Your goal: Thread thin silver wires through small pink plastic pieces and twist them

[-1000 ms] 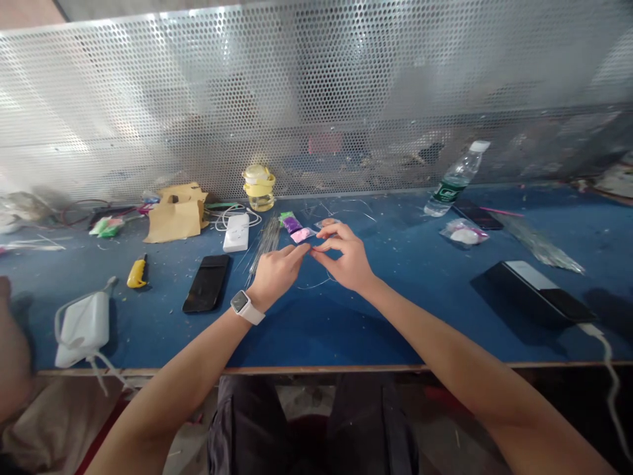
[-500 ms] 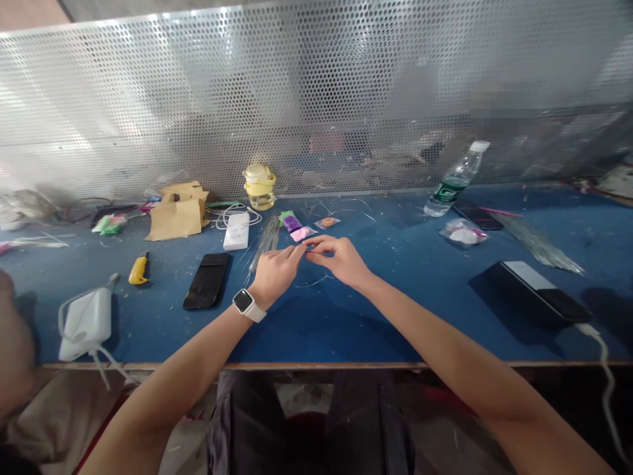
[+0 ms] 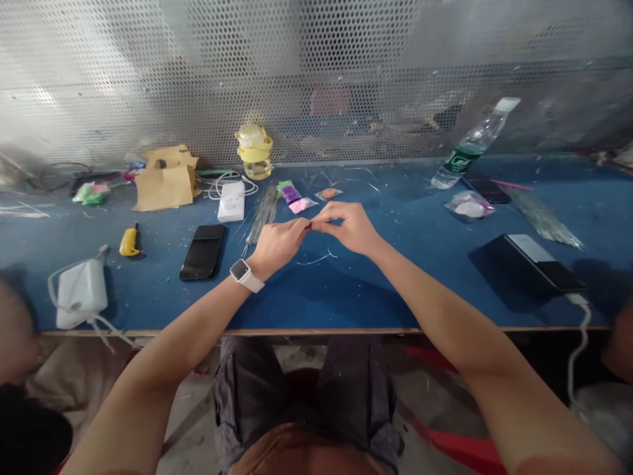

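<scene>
Head view: left hand (image 3: 279,244) and right hand (image 3: 353,228) are pinched narrow, contents indiscernible. Through slackening, anything held could be dropped.

Worktop (image 3: 346,303), blue. Directly on it: black phone (image 3: 202,252); yellow-handled tool (image 3: 129,242); two white blocks (image 3: 82,293); brown paper (image 3: 165,189); yellow-banded jar (image 3: 255,155); wire bundle (image 3: 266,210); purple packet (image 3: 290,193); pink packet (image 3: 299,206); green-labelled bottle (image 3: 467,156).

Single head view, facing forward-down across nearby table (image 3: 321,297).
</scene>
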